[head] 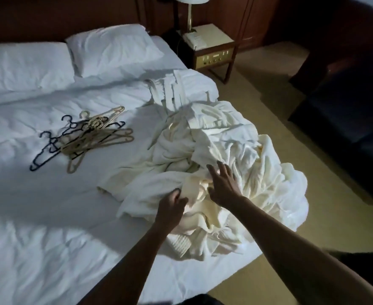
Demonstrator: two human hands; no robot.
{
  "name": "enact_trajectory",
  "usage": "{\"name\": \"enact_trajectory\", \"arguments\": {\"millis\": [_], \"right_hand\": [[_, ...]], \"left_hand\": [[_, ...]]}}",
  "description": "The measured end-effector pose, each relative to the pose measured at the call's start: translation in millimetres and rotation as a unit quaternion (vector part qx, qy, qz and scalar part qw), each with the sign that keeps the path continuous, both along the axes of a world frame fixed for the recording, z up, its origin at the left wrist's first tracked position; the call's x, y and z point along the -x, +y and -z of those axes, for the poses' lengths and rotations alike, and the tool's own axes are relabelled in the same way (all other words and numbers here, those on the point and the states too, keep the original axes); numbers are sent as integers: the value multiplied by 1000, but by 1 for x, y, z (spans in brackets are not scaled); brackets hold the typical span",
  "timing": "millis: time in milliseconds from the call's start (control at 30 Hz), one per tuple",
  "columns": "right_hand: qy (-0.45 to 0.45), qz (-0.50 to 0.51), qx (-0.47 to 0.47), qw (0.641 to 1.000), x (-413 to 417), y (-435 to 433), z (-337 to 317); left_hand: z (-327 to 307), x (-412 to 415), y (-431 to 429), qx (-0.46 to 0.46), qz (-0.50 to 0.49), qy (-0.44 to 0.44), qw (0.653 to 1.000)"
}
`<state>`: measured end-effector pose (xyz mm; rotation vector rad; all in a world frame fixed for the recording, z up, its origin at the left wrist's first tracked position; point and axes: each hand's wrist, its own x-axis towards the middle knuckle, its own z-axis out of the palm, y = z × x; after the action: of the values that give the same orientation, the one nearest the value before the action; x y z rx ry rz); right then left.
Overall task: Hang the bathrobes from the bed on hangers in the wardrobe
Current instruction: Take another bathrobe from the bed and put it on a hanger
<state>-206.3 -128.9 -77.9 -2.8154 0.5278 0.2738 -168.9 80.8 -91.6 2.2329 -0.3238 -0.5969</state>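
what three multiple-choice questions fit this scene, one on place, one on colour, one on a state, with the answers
1. Where are the hangers?
A) on the bed, left of the robes
B) in a wardrobe
C) on a chair

2. What colours are the hangers?
A) red and green
B) dark blue and beige
C) all white

3. How is the right hand?
A) gripping a hanger
B) curled into an empty fist
C) open on the robes

Answers:
1 A, they lie heaped on the bed.
2 B, both colours show in the heap.
3 C, its fingers are spread over the robes.
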Motion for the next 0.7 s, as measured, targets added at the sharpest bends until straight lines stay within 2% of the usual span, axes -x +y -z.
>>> {"name": "enact_trajectory", "arguments": {"millis": [100, 200, 267, 367, 433, 500, 567, 700], "right_hand": [[6, -34, 33, 999, -25, -26, 13], [-32, -49, 34, 998, -68, -34, -5], [-83, -39, -6, 996, -103, -30, -34], [-133, -15, -113, 985, -149, -21, -83], [-171, 13, -149, 974, -168, -14, -115], [-231, 7, -166, 959, -180, -1, -149], [-282, -32, -165, 945, -185, 20, -188], [-374, -90, -204, 900, -181, 89, -264]], "left_hand": [[-55, -28, 3, 159, -144, 71, 974], [-118, -60, 15, 251, -140, 33, 957], [-154, -76, 26, 297, -142, 20, 944], [-190, -84, 46, 255, -104, -48, 960], [-197, -85, 60, 189, -74, -69, 977], [-191, -89, 79, 119, -92, -102, 983], [-186, -94, 101, 82, -154, -159, 972], [-216, -112, 153, 102, -242, -335, 905]]}}
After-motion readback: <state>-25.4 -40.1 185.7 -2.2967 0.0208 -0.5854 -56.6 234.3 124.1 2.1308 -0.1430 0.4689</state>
